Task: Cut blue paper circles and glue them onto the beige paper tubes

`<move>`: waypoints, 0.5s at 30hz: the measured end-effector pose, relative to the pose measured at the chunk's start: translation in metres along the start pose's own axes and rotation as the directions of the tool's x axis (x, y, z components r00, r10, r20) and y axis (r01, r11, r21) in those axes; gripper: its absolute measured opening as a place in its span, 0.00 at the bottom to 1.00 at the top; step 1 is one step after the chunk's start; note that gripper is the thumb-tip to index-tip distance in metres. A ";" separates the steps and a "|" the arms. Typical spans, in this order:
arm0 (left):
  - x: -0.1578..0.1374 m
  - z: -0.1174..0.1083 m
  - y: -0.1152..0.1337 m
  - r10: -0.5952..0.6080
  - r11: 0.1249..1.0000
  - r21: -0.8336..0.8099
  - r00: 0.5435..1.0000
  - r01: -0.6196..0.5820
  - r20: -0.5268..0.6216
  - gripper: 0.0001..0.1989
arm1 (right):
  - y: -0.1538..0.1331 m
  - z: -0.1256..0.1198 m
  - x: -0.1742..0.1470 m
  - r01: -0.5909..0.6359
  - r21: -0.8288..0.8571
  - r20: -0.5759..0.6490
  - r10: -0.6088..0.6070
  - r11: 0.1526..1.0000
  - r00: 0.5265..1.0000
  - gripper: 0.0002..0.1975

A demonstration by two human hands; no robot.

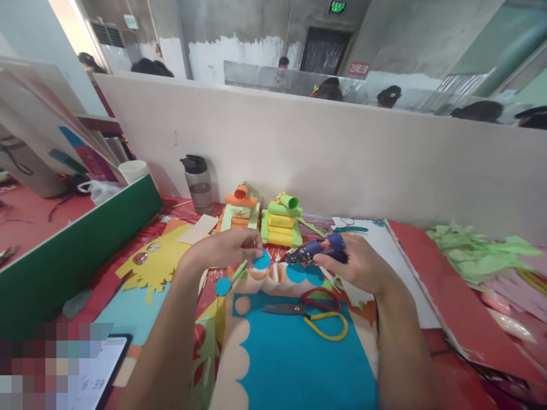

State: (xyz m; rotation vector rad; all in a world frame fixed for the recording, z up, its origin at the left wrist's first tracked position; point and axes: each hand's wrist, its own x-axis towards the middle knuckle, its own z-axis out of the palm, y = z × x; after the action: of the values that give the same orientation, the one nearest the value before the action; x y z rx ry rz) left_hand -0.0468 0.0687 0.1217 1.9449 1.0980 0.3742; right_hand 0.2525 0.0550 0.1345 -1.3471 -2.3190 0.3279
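Note:
My left hand [228, 247] pinches a blue paper disc [262, 260] by its edge above a row of rolled peach paper tubes [270, 279]. From the right, my right hand [363, 262] grips a dark blue glue gun [316, 248], its nozzle pointing left, close to the disc. More blue discs [299, 272] cover the tube ends on the right. One loose blue disc [223, 286] lies left of the tubes. Scissors [294, 309] with red and yellow handles rest on a blue sheet [299, 364] in front, over scalloped peach paper [231, 364].
Two paper tube models, one orange [241, 208] and one green and yellow [282, 219], stand behind. A water bottle [199, 185] is by the white partition [299, 136]. Yellow cut paper [149, 265] and a phone [102, 370] lie left; green scraps [474, 250] lie right.

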 end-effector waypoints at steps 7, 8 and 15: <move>-0.010 -0.006 0.001 0.056 0.998 -0.033 0.998 -0.056 -0.023 0.14 | 0.001 -0.004 -0.001 0.005 -0.010 0.004 -0.005 1.000 1.000 0.23; -0.011 -0.007 0.001 0.066 0.997 -0.039 0.997 -0.067 -0.030 0.13 | 0.001 -0.004 -0.001 0.004 -0.008 0.004 -0.004 1.000 1.000 0.23; -0.015 -0.009 0.011 0.113 0.991 0.072 0.993 -0.111 -0.028 0.11 | 0.003 -0.008 -0.007 0.001 0.044 0.009 -0.001 0.999 1.000 0.21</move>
State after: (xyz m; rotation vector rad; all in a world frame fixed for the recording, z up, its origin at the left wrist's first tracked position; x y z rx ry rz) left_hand -0.0540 0.0586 0.1377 2.0748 1.0374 0.4338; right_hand 0.2610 0.0505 0.1385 -1.3257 -2.3065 0.3832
